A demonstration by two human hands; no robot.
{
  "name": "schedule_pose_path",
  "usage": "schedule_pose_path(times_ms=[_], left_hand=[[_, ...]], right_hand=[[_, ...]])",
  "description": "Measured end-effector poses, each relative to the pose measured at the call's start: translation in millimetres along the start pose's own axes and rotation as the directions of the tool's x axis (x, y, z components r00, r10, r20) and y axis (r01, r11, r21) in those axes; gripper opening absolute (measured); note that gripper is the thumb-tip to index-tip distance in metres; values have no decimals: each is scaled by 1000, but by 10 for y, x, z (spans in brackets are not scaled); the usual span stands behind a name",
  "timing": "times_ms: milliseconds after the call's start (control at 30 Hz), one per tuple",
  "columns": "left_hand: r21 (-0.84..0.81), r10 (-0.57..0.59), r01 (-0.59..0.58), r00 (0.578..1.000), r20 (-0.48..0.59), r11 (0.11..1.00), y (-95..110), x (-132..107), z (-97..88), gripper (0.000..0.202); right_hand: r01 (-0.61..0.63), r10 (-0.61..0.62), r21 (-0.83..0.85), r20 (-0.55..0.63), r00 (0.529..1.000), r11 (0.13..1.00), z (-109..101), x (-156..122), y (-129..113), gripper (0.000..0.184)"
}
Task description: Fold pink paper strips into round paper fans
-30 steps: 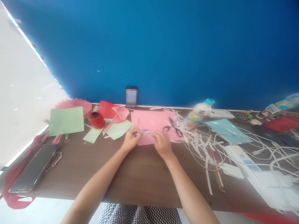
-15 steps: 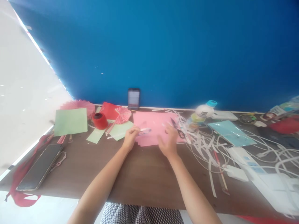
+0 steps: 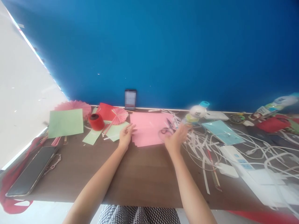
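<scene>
Pink paper sheets (image 3: 147, 127) lie in a loose stack at the middle of the desk. My left hand (image 3: 125, 136) is at their left edge with its fingers curled together; whatever they may pinch is too small to make out. Over the right edge of the stack, my right hand (image 3: 177, 137) has its fingers stretched out. A clear tape roll (image 3: 161, 133) lies on the pink paper beside that thumb. Dark-handled scissors (image 3: 170, 123) rest just beyond, partly hidden by the hand.
Left of the stack are a red spool-like object (image 3: 96, 123), folded paper fans (image 3: 120, 116), green paper (image 3: 66, 123) and a phone (image 3: 31, 171). On the right stand a bottle (image 3: 195, 113), white paper strips (image 3: 197, 144), tangled cables and a power strip (image 3: 235, 158).
The tape roll has moved from beside my left hand to beside my right. My right hand has shifted right and its fingers now reach over the scissors. The camera view has turned slightly right.
</scene>
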State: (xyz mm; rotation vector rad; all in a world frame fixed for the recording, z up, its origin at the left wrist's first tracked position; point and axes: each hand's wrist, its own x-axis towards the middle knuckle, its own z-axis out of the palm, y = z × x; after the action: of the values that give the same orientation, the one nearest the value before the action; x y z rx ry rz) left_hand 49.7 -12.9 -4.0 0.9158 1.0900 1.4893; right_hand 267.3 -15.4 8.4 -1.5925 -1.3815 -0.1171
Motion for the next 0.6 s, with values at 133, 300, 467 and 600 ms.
schedule_pose_path(times_ms=[133,300,467,600], left_hand=[[-22,14,-12,996,84,1000,-3,-41,43,40],[-182,-81,110,984,161,977,-46,-39,51,36],[-197,-129,162,977,172,967,-96,-28,49,34],[-168,-105,138,975,195,976,-101,-62,92,35]], right_hand=[[244,-278,194,174,945,950,83,-144,-208,63],[125,-211,300,272,939,946,196,-246,-236,55],[205,-231,192,127,965,960,123,-208,-237,38],[165,-210,332,105,972,929,25,-242,-399,10]])
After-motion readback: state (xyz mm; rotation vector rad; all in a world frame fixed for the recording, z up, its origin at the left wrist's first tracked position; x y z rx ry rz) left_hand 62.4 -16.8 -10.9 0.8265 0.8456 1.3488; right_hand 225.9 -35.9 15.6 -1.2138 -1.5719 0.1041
